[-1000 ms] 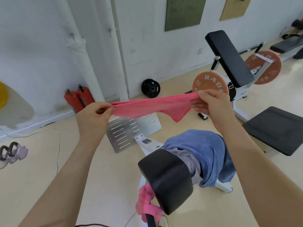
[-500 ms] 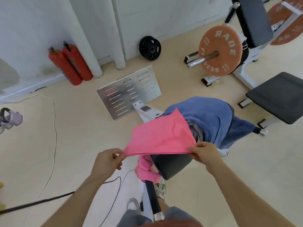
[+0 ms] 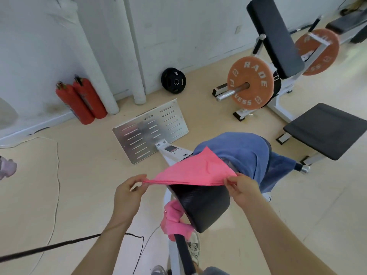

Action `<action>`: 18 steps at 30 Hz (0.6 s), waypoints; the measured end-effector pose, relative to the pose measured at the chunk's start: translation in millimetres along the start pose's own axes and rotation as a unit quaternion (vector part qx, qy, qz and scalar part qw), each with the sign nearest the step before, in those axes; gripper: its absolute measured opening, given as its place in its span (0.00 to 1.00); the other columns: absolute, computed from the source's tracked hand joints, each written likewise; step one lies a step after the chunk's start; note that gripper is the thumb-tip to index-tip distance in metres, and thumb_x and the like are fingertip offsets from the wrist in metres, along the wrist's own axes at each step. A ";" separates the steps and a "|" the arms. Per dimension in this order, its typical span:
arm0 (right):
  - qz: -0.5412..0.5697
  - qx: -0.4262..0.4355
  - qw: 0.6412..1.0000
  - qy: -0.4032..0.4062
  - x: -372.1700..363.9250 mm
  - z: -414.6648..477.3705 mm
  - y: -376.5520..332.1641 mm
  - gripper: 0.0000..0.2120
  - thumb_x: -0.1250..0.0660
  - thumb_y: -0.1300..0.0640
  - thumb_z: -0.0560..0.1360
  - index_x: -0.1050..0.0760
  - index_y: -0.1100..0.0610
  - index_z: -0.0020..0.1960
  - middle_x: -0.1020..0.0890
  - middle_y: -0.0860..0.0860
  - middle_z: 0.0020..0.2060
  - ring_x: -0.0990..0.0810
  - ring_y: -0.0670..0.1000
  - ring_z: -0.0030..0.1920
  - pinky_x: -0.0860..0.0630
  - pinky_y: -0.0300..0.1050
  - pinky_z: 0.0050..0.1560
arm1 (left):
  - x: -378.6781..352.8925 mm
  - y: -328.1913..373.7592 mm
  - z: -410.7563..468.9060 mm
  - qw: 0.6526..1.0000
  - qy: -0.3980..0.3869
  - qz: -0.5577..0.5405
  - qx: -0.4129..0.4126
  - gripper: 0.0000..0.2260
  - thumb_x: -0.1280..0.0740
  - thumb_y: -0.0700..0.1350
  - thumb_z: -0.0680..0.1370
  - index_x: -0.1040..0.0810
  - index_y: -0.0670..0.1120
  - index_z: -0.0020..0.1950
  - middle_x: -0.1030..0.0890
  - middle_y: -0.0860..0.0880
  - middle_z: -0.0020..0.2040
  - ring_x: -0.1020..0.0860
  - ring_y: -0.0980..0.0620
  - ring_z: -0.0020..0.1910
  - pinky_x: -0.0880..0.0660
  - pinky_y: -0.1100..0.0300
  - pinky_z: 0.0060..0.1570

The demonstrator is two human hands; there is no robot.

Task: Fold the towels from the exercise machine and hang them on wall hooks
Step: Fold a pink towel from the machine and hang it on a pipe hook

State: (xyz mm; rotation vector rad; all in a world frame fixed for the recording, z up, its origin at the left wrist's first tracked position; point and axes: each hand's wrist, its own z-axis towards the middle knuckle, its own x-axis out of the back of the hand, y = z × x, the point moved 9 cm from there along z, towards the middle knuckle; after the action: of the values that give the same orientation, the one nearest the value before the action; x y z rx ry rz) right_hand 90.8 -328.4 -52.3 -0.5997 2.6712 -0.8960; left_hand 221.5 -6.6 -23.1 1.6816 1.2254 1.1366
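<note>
A pink towel (image 3: 195,169) is stretched flat between my hands above the machine's black roller pad (image 3: 202,205). My left hand (image 3: 129,192) pinches its left corner and my right hand (image 3: 241,188) pinches its right corner; the far corner points away from me. A blue towel (image 3: 244,153) is draped over the machine just behind, with a grey cloth partly hidden under it. Another pink towel (image 3: 173,220) is knotted around the machine's handle bar below the pad. No wall hooks are in view.
A slotted metal footplate (image 3: 151,130) lies on the floor ahead. Two red fire extinguishers (image 3: 83,102) lean on the wall at left, next to white pipes. A black weight plate (image 3: 173,80), an orange plate-loaded machine (image 3: 251,83) and a black bench (image 3: 325,130) stand right. Cables cross the floor left.
The towel went from held taut at chest height to lowered and laid out flat over the roller pad. My view tilted down, then rose slightly.
</note>
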 end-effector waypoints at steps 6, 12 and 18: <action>-0.140 0.223 0.964 -0.037 -58.3 -69.8 -106.4 0.10 0.34 0.69 0.73 0.20 0.64 0.53 0.20 0.54 0.36 0.25 0.44 0.27 0.29 0.37 0.27 | -28.6 131.7 -7.4 0.984 -0.096 -0.053 -0.140 0.11 0.37 0.30 0.77 0.24 0.46 0.43 0.23 0.54 0.33 0.27 0.61 0.31 0.31 0.70 0.32; -0.093 0.254 0.951 -0.152 -97.6 -133.1 -153.6 0.08 0.43 0.68 0.79 0.28 0.59 0.50 0.26 0.54 0.36 0.28 0.44 0.24 0.31 0.34 0.21 | -45.0 212.8 -49.4 0.942 -0.284 -0.085 -0.158 0.07 0.37 0.36 0.78 0.25 0.46 0.45 0.23 0.43 0.33 0.25 0.48 0.36 0.29 0.58 0.40; 0.061 0.074 0.966 -0.239 -120.0 -155.1 -125.2 0.09 0.47 0.72 0.79 0.28 0.70 0.51 0.26 0.60 0.41 0.25 0.54 0.38 0.22 0.43 0.21 | -77.6 191.2 -100.7 0.901 -0.409 0.001 -0.145 0.02 0.36 0.41 0.74 0.24 0.43 0.43 0.21 0.42 0.34 0.28 0.44 0.36 0.33 0.53 0.41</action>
State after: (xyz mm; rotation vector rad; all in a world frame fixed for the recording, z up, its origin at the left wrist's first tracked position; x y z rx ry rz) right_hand 177.1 -284.3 159.2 -0.5297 2.1634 -0.7874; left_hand 171.5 -123.9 167.8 1.6487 0.4885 0.4614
